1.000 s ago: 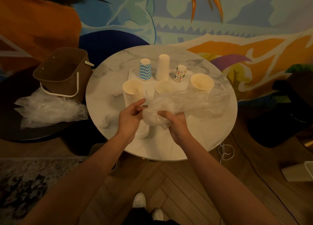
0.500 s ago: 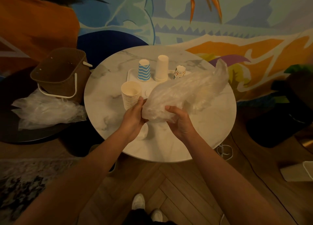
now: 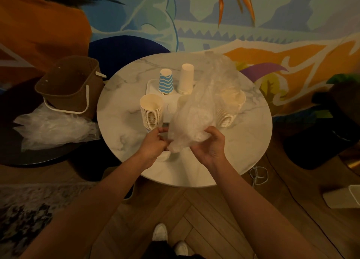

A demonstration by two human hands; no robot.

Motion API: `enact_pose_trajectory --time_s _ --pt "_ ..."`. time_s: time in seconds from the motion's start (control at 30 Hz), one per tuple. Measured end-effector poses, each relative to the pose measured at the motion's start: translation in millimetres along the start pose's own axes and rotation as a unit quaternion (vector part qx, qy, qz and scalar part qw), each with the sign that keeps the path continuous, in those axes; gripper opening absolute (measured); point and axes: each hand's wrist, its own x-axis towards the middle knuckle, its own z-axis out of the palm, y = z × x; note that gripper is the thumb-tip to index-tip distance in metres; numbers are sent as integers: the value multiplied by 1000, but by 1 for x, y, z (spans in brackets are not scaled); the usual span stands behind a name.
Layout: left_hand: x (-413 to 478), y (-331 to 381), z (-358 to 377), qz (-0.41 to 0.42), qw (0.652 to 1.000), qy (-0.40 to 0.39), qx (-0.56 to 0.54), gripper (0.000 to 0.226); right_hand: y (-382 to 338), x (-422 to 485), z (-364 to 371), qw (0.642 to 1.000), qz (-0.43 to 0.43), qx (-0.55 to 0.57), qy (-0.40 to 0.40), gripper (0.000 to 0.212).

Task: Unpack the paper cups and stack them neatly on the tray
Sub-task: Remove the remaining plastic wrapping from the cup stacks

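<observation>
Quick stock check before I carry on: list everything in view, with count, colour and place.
Round table: one, white marble, centre.
Tray: one, white, far side of the table.
Cup stacks: blue-striped, plain white, cream left, cream right behind plastic.
Plastic bag: one, clear, held above the table.
Basket: one, brown, left.
Loose plastic: clear, beside the basket.
Left hand, right hand: both gripping the bag.

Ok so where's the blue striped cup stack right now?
In the head view the blue striped cup stack stands upside down at the far left of the white tray, just left of the plain white stack.
</observation>
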Motion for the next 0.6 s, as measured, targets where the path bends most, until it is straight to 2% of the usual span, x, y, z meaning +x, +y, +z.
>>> enact_pose_trajectory --time_s 0.07,0.13,0.23,0.27,0.33,0.4,0.5,0.57,0.6 --pt "0 4 -2 24 997 20 75 56 1 -1 0 999 16 -49 -8 70" --pt "-3 15 -3 71 997 19 35 66 0 -1 0 994 25 -111 -3 73" --pt "-7 30 -5 97 983 -85 -133 80 -6 -2 4 977 13 -211 -15 74" --pt "-7 32 -5 98 976 -121 -150 81 -7 -2 6 970 5 -243 -23 77" --pt "-9 33 -4 111 973 -164 -118 81 -7 -2 8 957 -2 -289 -31 83" --pt "-9 31 -2 113 976 -150 -106 71 -7 -1 10 943 -5 -331 -14 91" --pt "-7 29 0 100 978 -104 -149 61 -7 0 11 925 -21 -378 -13 99" --pt "-5 27 1 93 970 -98 -202 64 -9 1 12 931 -43 -362 -8 94" --pt "-5 27 1 90 966 -92 -224 64 -10 2 13 933 -61 -354 0 85"
